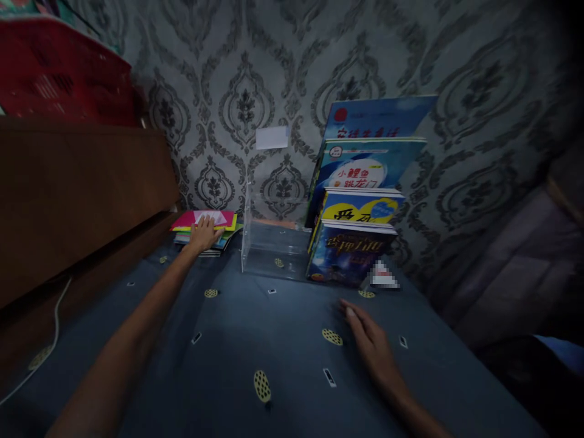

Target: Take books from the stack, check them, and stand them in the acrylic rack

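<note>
A low pile of books and booklets lies at the back left, with a pink booklet (185,220) on top and yellow and green edges below it. My left hand (205,235) rests on this pile, its fingers stretched over the top booklet. To the right of it stands a clear acrylic rack (274,243) in stepped tiers. Several books fill the rack's right side, from a dark blue book (349,252) in front to a tall blue book (378,115) at the back. Over the tablecloth, in front of the rack, my right hand (374,347) holds nothing, fingers extended.
A dark patterned tablecloth (228,340) covers the surface. At left stands a brown wooden cabinet (82,201) bearing a red basket (68,73). A white cable (57,322) runs along the left edge. Patterned wallpaper rises behind, and a curtain-like cloth (511,231) hangs at right.
</note>
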The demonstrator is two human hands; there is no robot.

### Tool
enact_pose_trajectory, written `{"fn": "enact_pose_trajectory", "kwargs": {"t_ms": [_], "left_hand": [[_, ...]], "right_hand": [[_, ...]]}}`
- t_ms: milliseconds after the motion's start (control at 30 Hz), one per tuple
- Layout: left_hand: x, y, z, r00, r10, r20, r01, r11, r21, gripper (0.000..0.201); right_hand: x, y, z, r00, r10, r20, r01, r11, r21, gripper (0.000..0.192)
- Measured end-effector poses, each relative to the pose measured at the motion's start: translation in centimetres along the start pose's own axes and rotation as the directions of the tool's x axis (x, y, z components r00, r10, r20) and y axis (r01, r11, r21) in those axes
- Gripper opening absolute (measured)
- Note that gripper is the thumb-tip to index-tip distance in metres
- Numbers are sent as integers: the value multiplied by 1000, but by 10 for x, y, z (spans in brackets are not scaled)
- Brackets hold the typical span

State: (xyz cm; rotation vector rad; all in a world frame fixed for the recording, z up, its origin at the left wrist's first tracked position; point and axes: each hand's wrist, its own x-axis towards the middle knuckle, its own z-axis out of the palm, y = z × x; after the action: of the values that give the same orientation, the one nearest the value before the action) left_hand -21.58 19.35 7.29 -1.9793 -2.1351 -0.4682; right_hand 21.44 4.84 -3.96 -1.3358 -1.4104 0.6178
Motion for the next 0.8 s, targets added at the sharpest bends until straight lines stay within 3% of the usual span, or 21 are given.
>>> {"fn": "enact_pose_trajectory", "kwargs": {"t_ms": [167, 500, 800], "left_hand": [[4, -9, 3, 995, 5, 96, -12, 997, 72, 56], [-34, -18, -22, 987, 117, 107, -141, 957, 253, 42], [-33, -11, -25, 975, 194, 109, -220, 912, 345, 38]], "right_hand": [[-6, -9, 2, 990, -131, 49, 134, 989, -69, 48], [-12, -17, 6, 977, -198, 75, 205, 974, -96, 51], [-13, -19, 4, 967, -232, 109, 246, 959, -139, 53]]}}
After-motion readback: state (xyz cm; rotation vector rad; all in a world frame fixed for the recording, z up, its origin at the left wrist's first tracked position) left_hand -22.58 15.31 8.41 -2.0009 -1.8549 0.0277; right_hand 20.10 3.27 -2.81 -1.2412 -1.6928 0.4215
